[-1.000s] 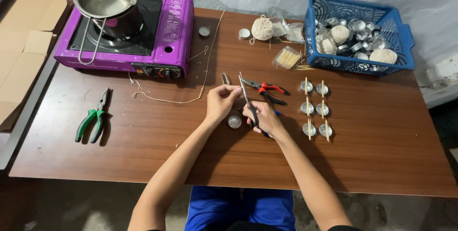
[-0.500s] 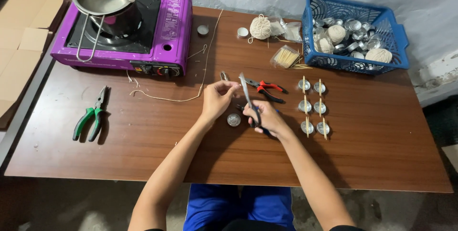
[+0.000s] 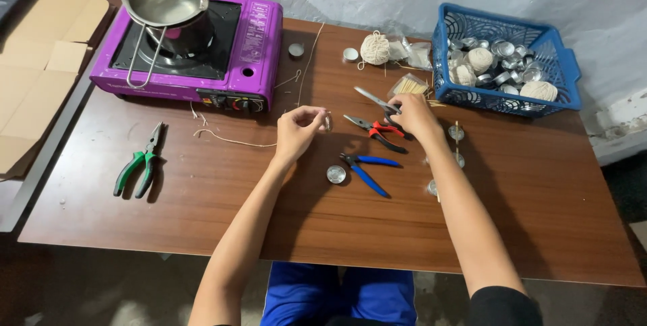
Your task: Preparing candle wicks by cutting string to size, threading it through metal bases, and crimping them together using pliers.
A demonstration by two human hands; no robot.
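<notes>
— Left hand?
— We find its fingers pinched narrow on a string that trails left over the table.
— Right hand?
— We note it closed around scissors, blades pointing left, just above red-handled pliers; a small metal cup lies between our arms.

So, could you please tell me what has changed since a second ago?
The right hand has left the blue-handled pliers on the table and reached to the scissors. The left hand still pinches the string. The green pliers haven't moved.
</notes>
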